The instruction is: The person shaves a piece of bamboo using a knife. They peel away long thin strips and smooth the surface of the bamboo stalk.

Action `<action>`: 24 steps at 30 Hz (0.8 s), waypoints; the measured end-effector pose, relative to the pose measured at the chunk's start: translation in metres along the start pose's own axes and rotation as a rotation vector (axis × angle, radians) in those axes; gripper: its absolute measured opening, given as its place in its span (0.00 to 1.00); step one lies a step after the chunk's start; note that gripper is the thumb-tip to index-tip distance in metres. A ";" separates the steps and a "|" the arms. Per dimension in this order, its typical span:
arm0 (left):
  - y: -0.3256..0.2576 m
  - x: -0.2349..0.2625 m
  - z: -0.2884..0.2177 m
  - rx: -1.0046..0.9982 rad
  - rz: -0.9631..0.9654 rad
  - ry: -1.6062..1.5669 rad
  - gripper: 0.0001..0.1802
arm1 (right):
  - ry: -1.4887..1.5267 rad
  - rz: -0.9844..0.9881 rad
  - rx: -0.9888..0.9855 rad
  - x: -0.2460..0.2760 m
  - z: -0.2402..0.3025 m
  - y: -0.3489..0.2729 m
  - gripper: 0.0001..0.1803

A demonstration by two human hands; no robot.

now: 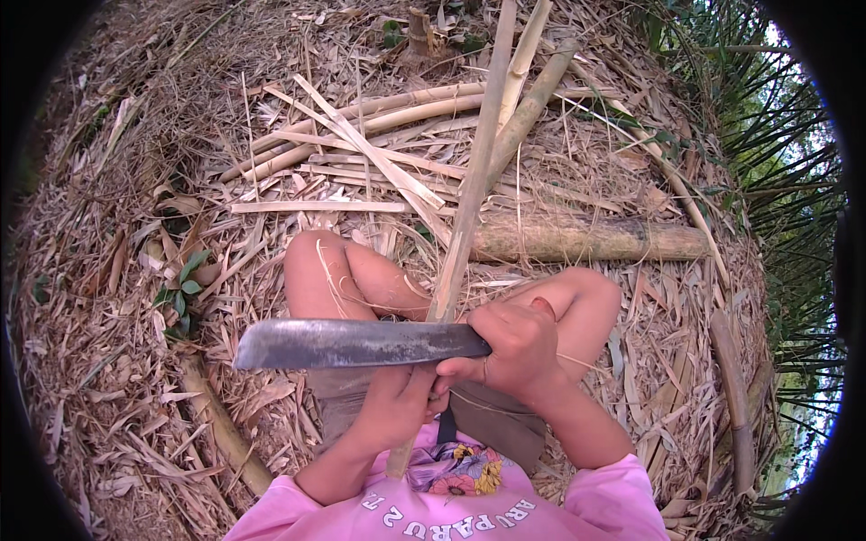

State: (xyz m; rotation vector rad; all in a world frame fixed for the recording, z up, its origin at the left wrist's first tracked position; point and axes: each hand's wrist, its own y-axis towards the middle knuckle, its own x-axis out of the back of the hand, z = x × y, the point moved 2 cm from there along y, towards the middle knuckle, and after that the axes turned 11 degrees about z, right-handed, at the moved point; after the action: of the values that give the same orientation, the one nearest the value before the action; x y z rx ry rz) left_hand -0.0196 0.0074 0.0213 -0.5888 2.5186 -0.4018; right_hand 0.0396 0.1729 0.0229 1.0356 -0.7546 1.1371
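- Left forearm slants inward from the lower edge, elbow bent.
- Left hand sits near the middle of the lap, fingers curled and partly hidden.
- Right forearm angles up and inward, its elbow bent too.
- Right hand is clenched, slightly farther forward, thumb pointing left, close to the left fingers.
- Both bare knees are bent and spread apart.

Diffuse daylight leaves soft shadows, with glare through foliage at right and a black fisheye rim.
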 end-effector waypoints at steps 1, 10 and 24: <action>-0.002 -0.001 -0.001 -0.016 -0.014 0.098 0.12 | 0.005 -0.003 0.006 -0.001 0.000 -0.001 0.36; 0.004 -0.005 -0.002 -0.110 -0.095 0.332 0.15 | -0.093 -0.071 0.100 -0.017 -0.029 0.000 0.35; -0.005 0.010 -0.002 -0.012 0.021 -0.153 0.16 | 0.482 -0.346 -0.523 0.039 -0.131 0.024 0.37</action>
State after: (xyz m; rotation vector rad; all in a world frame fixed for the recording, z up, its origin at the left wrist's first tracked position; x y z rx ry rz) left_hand -0.0270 -0.0011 0.0206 -0.5747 2.3805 -0.3209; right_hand 0.0245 0.3109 0.0171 0.4016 -0.4252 0.7797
